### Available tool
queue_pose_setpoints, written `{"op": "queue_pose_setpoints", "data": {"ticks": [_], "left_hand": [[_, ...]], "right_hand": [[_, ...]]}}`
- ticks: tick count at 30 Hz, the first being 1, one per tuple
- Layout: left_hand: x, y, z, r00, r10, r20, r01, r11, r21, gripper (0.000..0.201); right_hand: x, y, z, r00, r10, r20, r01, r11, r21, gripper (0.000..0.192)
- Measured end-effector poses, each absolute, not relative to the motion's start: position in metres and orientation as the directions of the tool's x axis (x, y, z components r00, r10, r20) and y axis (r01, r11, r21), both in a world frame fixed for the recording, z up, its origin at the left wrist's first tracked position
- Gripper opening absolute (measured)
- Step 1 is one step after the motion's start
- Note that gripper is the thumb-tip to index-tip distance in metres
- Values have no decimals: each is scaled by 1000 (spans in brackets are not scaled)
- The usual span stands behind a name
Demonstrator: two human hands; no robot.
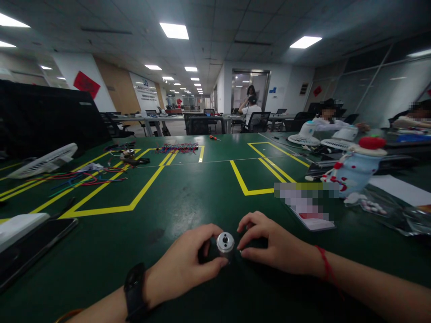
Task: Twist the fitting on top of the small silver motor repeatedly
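While the left hand (pixel 188 258) gripped the metal cylinder (pixel 226 243) between thumb and fingers, the right hand (pixel 272 244) sat just beside it, fingers curled. Tiny bright bit (pixel 240 251) showed at the right thumb tip; couldn't tell whether it was pinched. Cylinder was upright at the near side of the green table (pixel 182 197), base contact unclear. Bundled wires (pixel 178 148) lay well farther out, by yellow tape lines (pixel 101 211).

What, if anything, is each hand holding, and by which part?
The left hand holds the metal cylinder by its side, between thumb and index finger. Whether the right hand pinches anything small cannot be told.
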State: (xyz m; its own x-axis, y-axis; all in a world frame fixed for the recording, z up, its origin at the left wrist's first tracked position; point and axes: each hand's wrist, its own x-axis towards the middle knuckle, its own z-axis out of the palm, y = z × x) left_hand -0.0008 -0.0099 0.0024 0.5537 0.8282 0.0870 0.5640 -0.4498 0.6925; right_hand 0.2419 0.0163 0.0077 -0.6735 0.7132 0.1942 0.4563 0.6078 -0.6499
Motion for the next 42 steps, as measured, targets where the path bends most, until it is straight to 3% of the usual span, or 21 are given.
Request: {"op": "queue_pose_setpoints", "data": {"ticks": [3,6,11,16,24,29,31,35,39,42], "left_hand": [[-1,-10,3,548,832,91,564,-447,694,19],[-2,-10,3,549,830,99,557,-452,697,20],[-3,-10,3,549,831,91,563,-448,695,20],[-2,-10,2,551,830,91,556,-446,701,21],[-2,-11,5,553,828,93,566,-455,687,22],[-3,-12,4,558,823,108,542,-460,703,30],[-3,-11,3,546,829,119,544,-460,702,34],[-2,-10,1,554,825,111,560,-468,684,21],[-1,-9,1,560,821,111,566,-476,673,16],[-1,-9,0,558,822,119,573,-485,660,16]], "right_hand": [[243,13,2,-687,707,167,493,623,-607,12],[243,16,4,-671,721,176,451,584,-675,15],[252,34,7,-412,883,225,387,393,-834,18],[258,47,2,-308,947,94,440,230,-868,23],[253,42,0,-462,878,125,573,403,-714,20],[250,28,9,-691,704,164,506,634,-585,30],[246,22,10,-740,651,167,484,689,-539,25],[234,16,10,-674,687,271,450,673,-587,9],[221,14,15,-506,752,422,373,632,-679,9],[214,12,19,-518,748,415,392,639,-662,9]]}}
